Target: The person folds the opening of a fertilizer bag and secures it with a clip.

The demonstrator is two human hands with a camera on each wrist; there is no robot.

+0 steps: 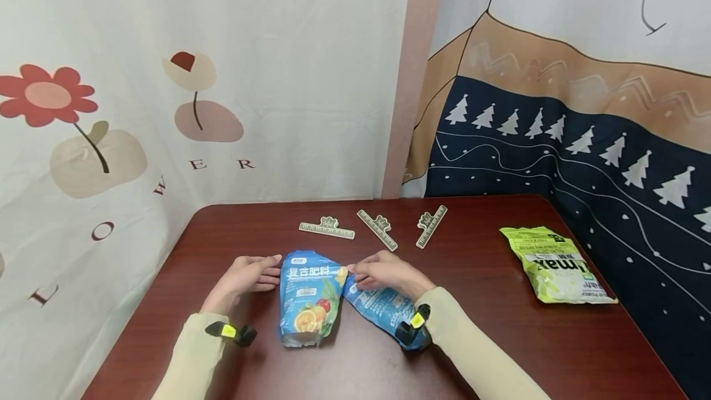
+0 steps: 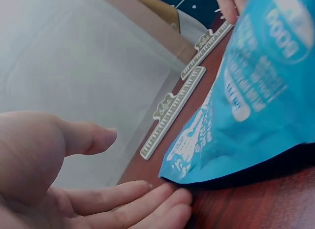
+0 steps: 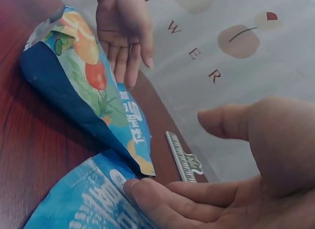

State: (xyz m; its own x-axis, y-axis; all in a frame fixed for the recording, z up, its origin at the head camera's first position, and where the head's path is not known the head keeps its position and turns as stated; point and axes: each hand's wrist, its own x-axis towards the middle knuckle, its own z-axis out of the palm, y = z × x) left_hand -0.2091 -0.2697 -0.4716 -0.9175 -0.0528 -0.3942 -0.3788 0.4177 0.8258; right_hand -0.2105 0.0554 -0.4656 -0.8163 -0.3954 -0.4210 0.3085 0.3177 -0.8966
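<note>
A blue fertilizer bag (image 1: 308, 307) with fruit pictures lies face up on the table in front of the person. Beside its upper left edge is the left hand (image 1: 244, 278), palm turned inward; in the left wrist view its thumb stands apart from the fingers and the fingertips are near the bag's corner. A second blue bag (image 1: 389, 313) lies slanted to the right, partly hidden by the right hand and wrist. The right hand (image 1: 391, 273) is at the corner where the bags meet, its fingertips over the second bag (image 3: 98, 194), its thumb held apart.
Behind the bags lie three ruler-marked clips: a left clip (image 1: 326, 231), a middle clip (image 1: 378, 228) and a right clip (image 1: 431, 227). A yellow-green bag (image 1: 561, 267) is near the right edge of the dark red table (image 1: 461, 338). Printed curtains (image 1: 311, 79) hang behind.
</note>
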